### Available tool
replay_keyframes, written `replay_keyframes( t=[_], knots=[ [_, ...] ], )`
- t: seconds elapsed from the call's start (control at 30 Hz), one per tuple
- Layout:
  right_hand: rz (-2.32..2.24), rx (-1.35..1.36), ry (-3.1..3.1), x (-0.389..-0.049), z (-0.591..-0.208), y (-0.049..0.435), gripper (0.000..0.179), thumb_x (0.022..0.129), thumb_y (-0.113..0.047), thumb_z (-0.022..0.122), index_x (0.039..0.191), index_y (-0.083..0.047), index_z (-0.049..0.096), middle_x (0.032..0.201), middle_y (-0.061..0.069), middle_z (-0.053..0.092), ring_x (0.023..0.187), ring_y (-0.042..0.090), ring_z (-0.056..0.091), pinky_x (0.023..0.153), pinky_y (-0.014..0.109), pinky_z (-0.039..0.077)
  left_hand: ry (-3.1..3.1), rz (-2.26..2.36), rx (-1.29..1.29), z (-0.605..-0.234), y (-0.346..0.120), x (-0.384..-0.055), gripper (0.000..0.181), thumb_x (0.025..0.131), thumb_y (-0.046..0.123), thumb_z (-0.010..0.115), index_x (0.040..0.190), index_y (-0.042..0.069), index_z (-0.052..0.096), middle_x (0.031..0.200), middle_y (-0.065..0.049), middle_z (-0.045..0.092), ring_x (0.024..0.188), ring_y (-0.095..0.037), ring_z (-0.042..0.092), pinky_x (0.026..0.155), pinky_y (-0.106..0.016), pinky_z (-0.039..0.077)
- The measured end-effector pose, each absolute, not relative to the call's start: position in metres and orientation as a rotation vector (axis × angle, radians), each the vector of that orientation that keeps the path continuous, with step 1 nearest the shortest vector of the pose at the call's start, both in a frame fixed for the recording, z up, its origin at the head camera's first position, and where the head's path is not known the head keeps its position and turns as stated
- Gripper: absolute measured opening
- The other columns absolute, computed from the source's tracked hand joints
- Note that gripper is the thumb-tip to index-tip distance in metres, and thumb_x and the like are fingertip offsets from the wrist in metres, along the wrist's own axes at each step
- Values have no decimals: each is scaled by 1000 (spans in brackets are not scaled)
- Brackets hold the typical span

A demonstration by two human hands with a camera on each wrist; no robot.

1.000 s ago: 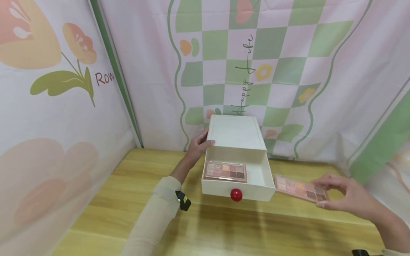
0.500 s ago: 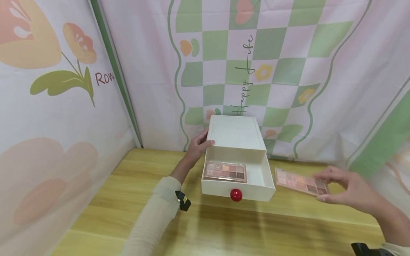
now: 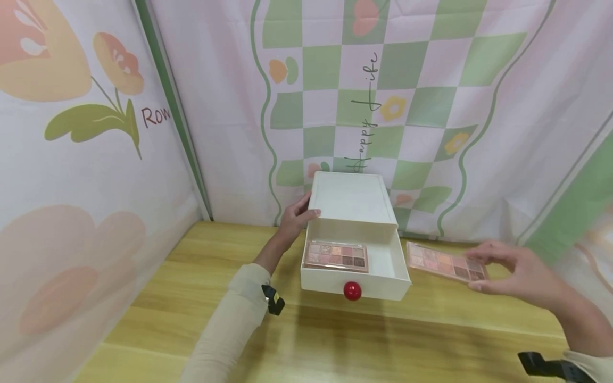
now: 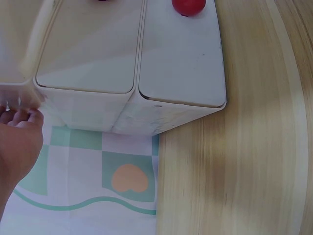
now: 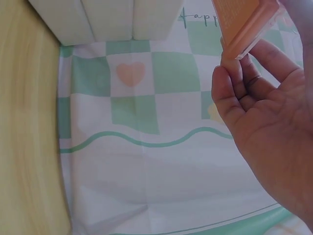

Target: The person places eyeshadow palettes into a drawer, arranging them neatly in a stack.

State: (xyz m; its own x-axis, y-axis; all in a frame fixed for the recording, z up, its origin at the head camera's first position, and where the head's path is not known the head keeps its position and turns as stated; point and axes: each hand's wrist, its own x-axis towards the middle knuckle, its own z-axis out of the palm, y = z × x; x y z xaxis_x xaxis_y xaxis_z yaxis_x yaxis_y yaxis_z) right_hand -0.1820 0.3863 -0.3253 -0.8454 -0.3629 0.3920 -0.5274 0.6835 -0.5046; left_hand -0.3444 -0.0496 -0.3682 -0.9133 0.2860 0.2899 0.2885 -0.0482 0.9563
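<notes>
A white drawer unit point(image 3: 351, 197) has its top drawer point(image 3: 321, 280) pulled out, a red knob point(image 3: 352, 291) on the front. Inside, on the drawer's left, lies an eyeshadow palette point(image 3: 337, 257) with its pans facing up. My left hand point(image 3: 293, 226) rests at the unit's upper left edge, thumb on top and fingers along the side; the left wrist view shows these fingertips against the wall. Just right of the drawer, my right hand point(image 3: 522, 274) pinches a second eyeshadow palette point(image 3: 442, 263) by its right end, thumb below. The right wrist view shows this palette's orange-pink back point(image 5: 244, 19).
Two closed drawers point(image 4: 181, 54) sit beneath the open one, as the left wrist view shows. The stack stands on a wooden table point(image 3: 306, 346) against a green-and-white checked curtain point(image 3: 321, 106). A flowered curtain point(image 3: 72, 170) hangs on the left.
My right hand has lifted the held palette slightly up and back, with a small shift left. The left hand, the unit and the palette in the drawer stay as they were.
</notes>
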Motion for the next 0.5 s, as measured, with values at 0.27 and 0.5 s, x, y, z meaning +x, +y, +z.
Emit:
replay_keyframes(
  t=[0.27,0.5],
  knots=[
    [863,742,-2630,-185,-311,374,55,67,-2,89,119,-7,71,101,-15,66,100,-11,58,84,0,40,-2162,-2169,-658,-367,-49,-344,74,93,21,62,160,11,30,166,-12,33,151,-32,40,123,-43,40],
    [838,713,-2654,-187,-306,362,56,68,-7,90,120,-8,71,102,-18,64,101,-16,55,85,-2,40,-2162,-2166,-664,-367,-49,-342,74,93,20,61,160,10,29,167,-13,32,151,-33,39,124,-43,38]
  ],
)
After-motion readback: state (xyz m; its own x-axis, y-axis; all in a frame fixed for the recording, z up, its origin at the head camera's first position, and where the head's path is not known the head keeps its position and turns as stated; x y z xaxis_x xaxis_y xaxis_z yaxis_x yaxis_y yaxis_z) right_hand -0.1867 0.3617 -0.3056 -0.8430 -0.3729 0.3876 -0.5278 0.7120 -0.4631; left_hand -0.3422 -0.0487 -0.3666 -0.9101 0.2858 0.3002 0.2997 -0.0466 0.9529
